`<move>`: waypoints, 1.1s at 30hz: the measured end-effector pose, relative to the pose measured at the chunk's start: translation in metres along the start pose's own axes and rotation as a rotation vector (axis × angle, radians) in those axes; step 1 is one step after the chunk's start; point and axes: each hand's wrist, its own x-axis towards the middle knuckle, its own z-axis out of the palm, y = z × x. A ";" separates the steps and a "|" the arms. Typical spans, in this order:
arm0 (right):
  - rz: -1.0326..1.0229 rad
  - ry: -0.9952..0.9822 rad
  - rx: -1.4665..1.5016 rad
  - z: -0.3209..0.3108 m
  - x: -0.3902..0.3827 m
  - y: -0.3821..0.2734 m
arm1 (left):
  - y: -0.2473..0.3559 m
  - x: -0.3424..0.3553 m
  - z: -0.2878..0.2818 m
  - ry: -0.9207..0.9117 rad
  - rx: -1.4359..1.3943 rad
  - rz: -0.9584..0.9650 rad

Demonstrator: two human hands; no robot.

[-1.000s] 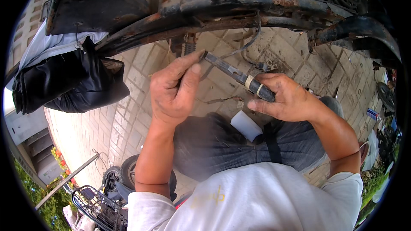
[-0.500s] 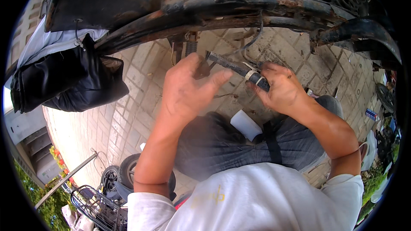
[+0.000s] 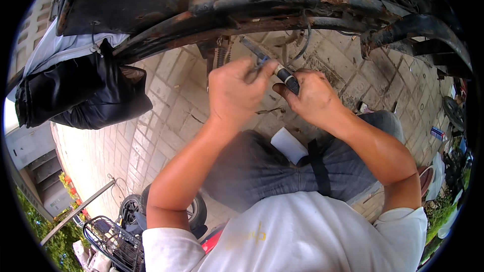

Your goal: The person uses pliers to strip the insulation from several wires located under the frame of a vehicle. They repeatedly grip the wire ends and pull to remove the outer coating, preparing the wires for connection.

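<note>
Black-handled bar with pale bands (image 3: 253,47) slants forward-left, from the right grip (image 3: 317,98) to past the left grip (image 3: 232,90). Right grip grasping the handle end, thumb and fingers about it. Left grip at mid-length, thumb over the bar; blurred, can't tell if clamped. Rusty frame tube (image 3: 292,4) beyond both grips; thin cable (image 3: 309,32) hangs just beyond the right one. White block (image 3: 289,145) bodyward of both grips, by the jeans (image 3: 252,171). Black leather-like bundle (image 3: 85,93) well left of left grip. Paved floor (image 3: 171,113) underneath.
</note>
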 end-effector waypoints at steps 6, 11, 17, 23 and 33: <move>0.233 -0.194 0.162 -0.021 -0.009 0.006 | -0.011 0.000 -0.021 -0.151 -0.460 -0.137; 0.279 -0.402 0.357 -0.034 -0.015 0.004 | -0.030 0.005 -0.027 -0.227 -0.722 -0.173; 0.184 -0.418 0.310 -0.034 -0.016 0.006 | -0.024 0.003 -0.024 -0.203 -0.647 -0.107; 0.047 -0.293 0.279 -0.026 -0.015 0.012 | -0.026 -0.002 -0.023 -0.158 -0.446 0.047; -0.045 -0.217 0.326 -0.014 -0.015 0.026 | -0.016 -0.004 -0.026 -0.102 -0.158 0.226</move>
